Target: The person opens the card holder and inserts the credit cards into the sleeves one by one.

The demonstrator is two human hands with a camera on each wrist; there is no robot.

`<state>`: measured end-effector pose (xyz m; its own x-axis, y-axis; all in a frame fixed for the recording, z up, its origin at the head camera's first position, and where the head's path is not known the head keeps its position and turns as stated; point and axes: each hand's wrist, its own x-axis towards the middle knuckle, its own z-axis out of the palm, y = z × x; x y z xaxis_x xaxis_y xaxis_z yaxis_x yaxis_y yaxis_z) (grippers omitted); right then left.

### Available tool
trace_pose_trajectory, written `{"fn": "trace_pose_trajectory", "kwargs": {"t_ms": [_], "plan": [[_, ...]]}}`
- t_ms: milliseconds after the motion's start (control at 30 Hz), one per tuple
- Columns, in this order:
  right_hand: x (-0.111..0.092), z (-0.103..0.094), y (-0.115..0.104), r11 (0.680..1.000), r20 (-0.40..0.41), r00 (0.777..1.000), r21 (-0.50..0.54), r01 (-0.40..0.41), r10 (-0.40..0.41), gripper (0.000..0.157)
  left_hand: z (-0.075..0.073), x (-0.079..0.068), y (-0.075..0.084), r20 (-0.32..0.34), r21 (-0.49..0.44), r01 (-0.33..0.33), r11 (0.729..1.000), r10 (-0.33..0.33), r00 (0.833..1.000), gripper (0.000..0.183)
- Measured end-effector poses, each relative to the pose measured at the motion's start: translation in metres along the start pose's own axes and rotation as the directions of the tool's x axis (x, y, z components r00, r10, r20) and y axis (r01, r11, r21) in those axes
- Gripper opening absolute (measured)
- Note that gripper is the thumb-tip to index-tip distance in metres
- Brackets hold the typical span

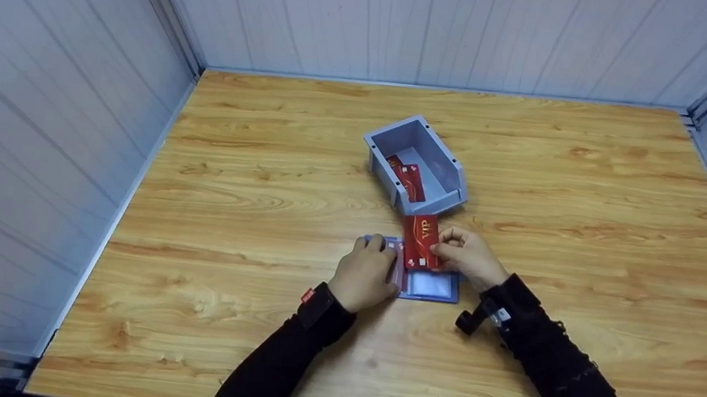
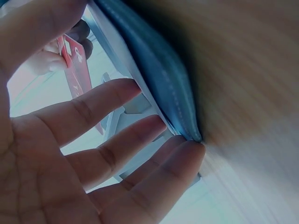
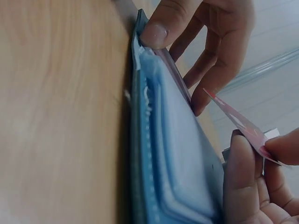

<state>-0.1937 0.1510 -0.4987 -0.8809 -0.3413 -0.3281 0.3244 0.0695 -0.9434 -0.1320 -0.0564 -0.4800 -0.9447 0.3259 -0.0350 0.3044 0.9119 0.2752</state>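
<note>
Pale panelled walls (image 1: 400,24) are enclosing a wood-grain desk (image 1: 219,263) on the left, the right and the far side. Two arms in black sleeves (image 1: 563,375) are reaching in from the near side and converging at the middle, with a black band (image 1: 320,311) circling the left wrist. The left hand (image 1: 363,275) is lying palm down over the left half of an open blue card holder (image 1: 453,295), gripping it with the thumb pressing at the near edge and the spread fingertips bearing on the far edge. The right hand (image 1: 468,258) is angling in from the right, pinching a red card (image 1: 420,243) by its right side between thumb and bent fingers. Just beyond the hands, a grey bin (image 1: 438,155) is standing turned at an angle, its lower front lip facing the near right; inside, red cards (image 1: 413,182) are lying overlapped against the left wall, leaving much of the floor showing. The card holder is resting on the desk just in front of the bin, its right page displaying a whitish clear pocket (image 1: 430,285), while some red is showing under the left page beside the fingers. The pinched card is hanging tilted above the holder, apart from its pages, displaying gold "VIP" lettering.
</note>
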Motion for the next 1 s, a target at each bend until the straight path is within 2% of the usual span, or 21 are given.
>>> {"fn": "trace_pose_trajectory", "kwargs": {"t_ms": [300, 400, 500, 600, 700, 767, 900, 967, 1000], "plan": [[-0.003, -0.002, 0.002, 0.999, 0.019, 1.0, 0.026, -0.022, 0.021, 0.013, -0.002, -0.001, 0.0, 0.001, -0.04, -0.005, 0.999, 0.005, 1.0, 0.049], [-0.004, -0.002, 0.003, 0.999, 0.026, 0.999, 0.04, -0.021, 0.02, 0.013, -0.004, 0.0, -0.002, 0.01, -0.119, 0.024, 0.993, -0.023, 1.0, 0.047], [-0.004, -0.001, 0.003, 0.998, 0.036, 0.999, 0.057, -0.016, 0.014, 0.013, -0.005, 0.003, -0.003, -0.024, -0.249, 0.055, 0.967, -0.063, 0.998, 0.044], [-0.005, -0.001, 0.003, 0.998, 0.044, 0.999, 0.068, -0.013, 0.01, 0.012, -0.006, 0.007, -0.004, -0.092, -0.39, 0.063, 0.919, -0.106, 0.99, 0.04], [-0.005, 0.0, 0.003, 0.998, 0.05, 0.999, 0.07, -0.005, 0.002, 0.012, -0.007, 0.011, -0.003, -0.131, -0.515, 0.057, 0.855, -0.145, 0.981, 0.039], [-0.005, 0.0, 0.003, 0.998, 0.057, 0.998, 0.066, 0.001, -0.004, 0.011, -0.007, 0.014, -0.003, -0.114, -0.604, 0.066, 0.794, -0.169, 0.979, 0.039], [-0.006, 0.001, 0.003, 0.999, 0.069, 0.998, 0.048, 0.008, -0.012, 0.01, -0.004, 0.018, -0.001, -0.039, -0.759, 0.092, 0.645, -0.186, 0.982, 0.042], [-0.006, 0.002, 0.002, 0.999, 0.069, 0.998, 0.043, 0.009, -0.012, 0.01, -0.003, 0.021, 0.0, -0.015, -0.795, 0.102, 0.598, -0.186, 0.982, 0.045], [-0.006, 0.002, 0.002, 0.999, 0.068, 0.998, 0.04, 0.008, -0.011, 0.01, -0.002, 0.022, 0.001, -0.013, -0.803, 0.1, 0.587, -0.186, 0.983, 0.046]]}}
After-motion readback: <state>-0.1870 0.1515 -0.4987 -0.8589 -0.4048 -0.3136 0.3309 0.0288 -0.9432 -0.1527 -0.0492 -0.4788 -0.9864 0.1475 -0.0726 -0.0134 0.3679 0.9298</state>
